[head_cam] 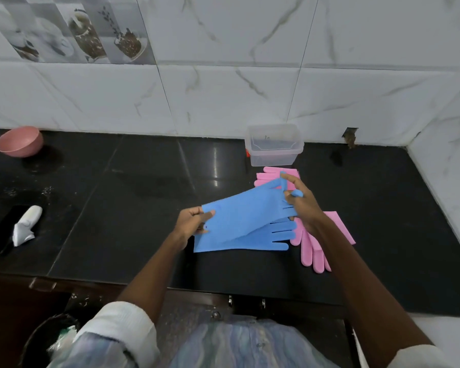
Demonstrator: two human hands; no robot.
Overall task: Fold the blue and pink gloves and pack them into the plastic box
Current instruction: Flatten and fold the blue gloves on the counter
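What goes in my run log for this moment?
left hand: grips blue glove cuff | right hand: grips its fingers | plastic box: open

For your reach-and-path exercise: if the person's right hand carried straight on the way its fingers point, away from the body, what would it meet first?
Probably the pink glove just beyond the right hand, then the plastic box; depth is uncertain.

The bench (pixel 144 181) carries two blue gloves, one lifted (pixel 245 208) above one lying flat (pixel 250 239), and two pink gloves, one far (pixel 268 175) and one near (pixel 311 251). There is one clear plastic box (pixel 274 146), one pink bowl (pixel 19 141), and two hands, left (pixel 191 221) and right (pixel 303 201).
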